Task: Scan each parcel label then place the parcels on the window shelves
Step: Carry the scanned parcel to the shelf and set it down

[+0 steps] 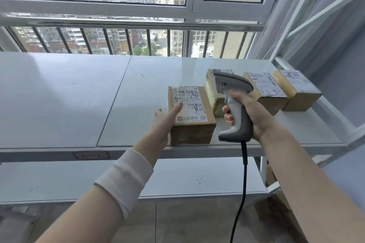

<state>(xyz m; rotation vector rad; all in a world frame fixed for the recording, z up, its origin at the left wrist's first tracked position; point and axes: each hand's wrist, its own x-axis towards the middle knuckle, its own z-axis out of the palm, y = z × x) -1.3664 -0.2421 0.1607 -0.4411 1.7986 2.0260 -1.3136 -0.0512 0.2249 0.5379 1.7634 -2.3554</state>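
We touch the front parcel on the window shelf, scanner raised beside it.

Left of the front parcel the upper shelf runs white below the barred window, with a small handwritten tag on its front edge. Our left hand, white sleeve pushed back, meets the parcel's left side: its grip is apart, the index finger straight on the parcel's shipping label, the thumb up at the edge. The parcel itself sits at the shelf's front edge. Just right of it our right hand has its grip clamped on the handle of a grey barcode scanner, whose black cable hangs down past the lower shelf. Behind and right of the parcel, three more labelled boxes stand in a row; the scanner partly hides the nearest.
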